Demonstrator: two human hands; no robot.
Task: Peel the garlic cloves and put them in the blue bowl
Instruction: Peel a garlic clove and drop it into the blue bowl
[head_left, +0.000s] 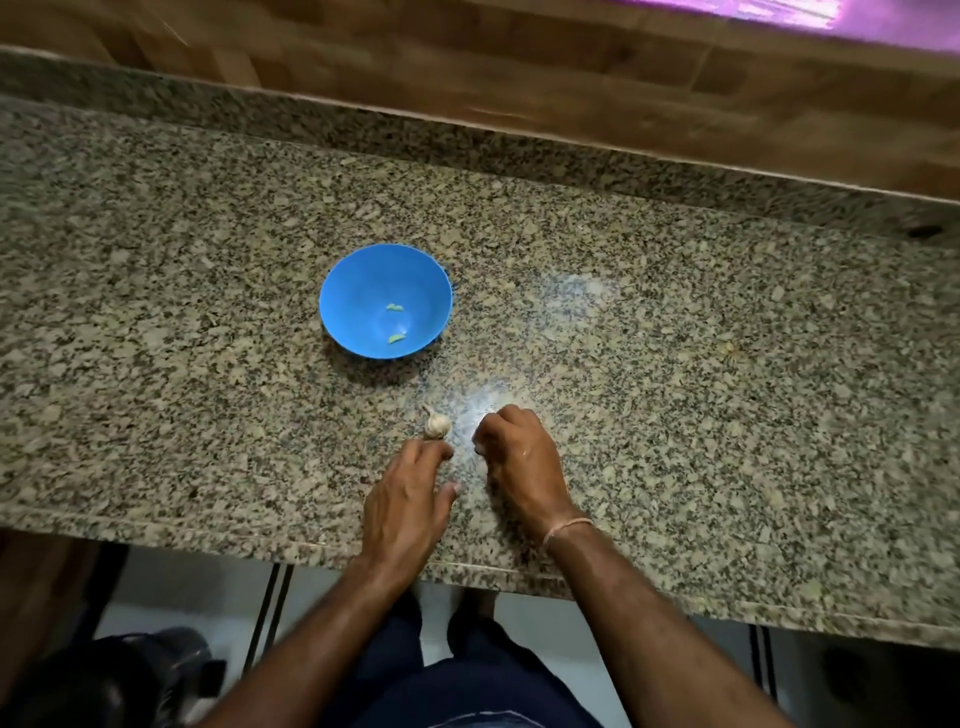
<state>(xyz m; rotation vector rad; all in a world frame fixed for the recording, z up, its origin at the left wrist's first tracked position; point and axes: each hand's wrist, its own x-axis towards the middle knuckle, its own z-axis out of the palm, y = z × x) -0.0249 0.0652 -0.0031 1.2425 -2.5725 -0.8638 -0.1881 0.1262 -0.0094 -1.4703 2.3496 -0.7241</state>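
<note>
A blue bowl (385, 301) stands on the granite counter (675, 364) with two small pale peeled cloves (396, 322) inside. Nearer me, a garlic bulb (436, 425) with papery skin lies on the counter. My left hand (408, 499) rests flat with its fingertips touching the bulb's near side. My right hand (517, 457) sits just right of the bulb with its fingers curled under; whether it holds anything is hidden.
A wooden wall (519, 78) rises behind the counter's raised back edge. The counter's front edge runs just under my wrists, with the floor and my legs below. A small scrap (730, 348) lies on the counter at the right.
</note>
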